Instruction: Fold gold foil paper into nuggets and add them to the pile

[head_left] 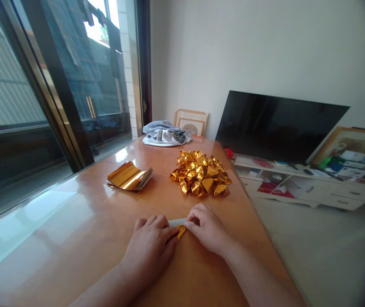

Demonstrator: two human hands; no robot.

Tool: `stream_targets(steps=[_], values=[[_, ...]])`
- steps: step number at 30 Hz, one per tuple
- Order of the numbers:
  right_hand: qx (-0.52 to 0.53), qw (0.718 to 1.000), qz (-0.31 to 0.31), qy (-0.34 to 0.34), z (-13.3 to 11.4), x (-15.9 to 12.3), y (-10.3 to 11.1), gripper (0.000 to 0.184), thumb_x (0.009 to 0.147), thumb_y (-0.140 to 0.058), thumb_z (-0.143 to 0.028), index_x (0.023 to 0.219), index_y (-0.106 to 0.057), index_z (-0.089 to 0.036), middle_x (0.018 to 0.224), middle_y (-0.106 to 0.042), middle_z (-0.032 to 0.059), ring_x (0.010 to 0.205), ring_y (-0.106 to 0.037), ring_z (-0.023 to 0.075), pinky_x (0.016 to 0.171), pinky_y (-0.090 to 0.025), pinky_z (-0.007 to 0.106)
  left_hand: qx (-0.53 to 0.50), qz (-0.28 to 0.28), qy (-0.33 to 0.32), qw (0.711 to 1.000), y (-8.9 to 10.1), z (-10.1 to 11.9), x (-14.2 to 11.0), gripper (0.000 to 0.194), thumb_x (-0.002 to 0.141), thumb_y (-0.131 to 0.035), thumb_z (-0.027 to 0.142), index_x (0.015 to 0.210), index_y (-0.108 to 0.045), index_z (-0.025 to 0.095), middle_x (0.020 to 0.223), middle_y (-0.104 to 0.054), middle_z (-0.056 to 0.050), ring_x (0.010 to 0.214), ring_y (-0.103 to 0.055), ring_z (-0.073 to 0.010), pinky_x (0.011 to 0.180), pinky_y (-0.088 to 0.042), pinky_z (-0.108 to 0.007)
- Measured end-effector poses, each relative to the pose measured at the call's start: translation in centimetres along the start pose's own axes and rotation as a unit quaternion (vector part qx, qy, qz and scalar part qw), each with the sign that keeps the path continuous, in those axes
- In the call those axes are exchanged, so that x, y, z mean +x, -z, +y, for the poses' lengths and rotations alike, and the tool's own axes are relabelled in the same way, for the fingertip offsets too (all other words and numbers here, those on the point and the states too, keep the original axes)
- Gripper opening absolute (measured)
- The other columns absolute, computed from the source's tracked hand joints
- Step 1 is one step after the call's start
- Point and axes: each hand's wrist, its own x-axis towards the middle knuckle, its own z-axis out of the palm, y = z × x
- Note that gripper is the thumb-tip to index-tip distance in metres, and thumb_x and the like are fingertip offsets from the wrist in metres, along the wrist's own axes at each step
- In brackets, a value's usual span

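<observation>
A partly folded sheet of gold foil paper (pixel 181 231) lies on the table between my hands, its pale back showing as a strip along the far edge. My left hand (pixel 153 242) presses on its left part, fingers bent and thumb along the gold face. At its right end, my right hand (pixel 206 226) pinches the paper between thumb and curled fingers. Much of the sheet is hidden under my left hand. Beyond it stands a stack of flat gold foil sheets (pixel 129 175) on the left. A heap of folded gold foil pieces (pixel 201 172) sits on the right.
The glossy wooden table (pixel 83 238) has its right edge beside my right forearm. Grey cloth (pixel 164 133) is bundled at the far end, near framed pictures (pixel 191 121). A television (pixel 275 128) rests on a white cabinet (pixel 316 189) to the right. Glass sliding doors (pixel 73 85) line the left.
</observation>
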Motion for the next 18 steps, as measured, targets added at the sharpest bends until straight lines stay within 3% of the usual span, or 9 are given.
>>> stream_targets(steps=[18], values=[[-0.021,1.0,0.005,-0.003,-0.34,-0.23,0.07,0.012,0.086,-0.071,-0.024,0.077,-0.064,-0.021,0.089,-0.06,0.0001,0.09,-0.054,0.0172,0.08,-0.04,0.029,-0.016,-0.01,0.001,1.0,0.14,-0.05,0.05,0.029,0.099,-0.045,0.036,0.099,-0.073,0.031,0.097,-0.065,-0.004,0.095,-0.057,-0.023,0.084,-0.034,-0.04]])
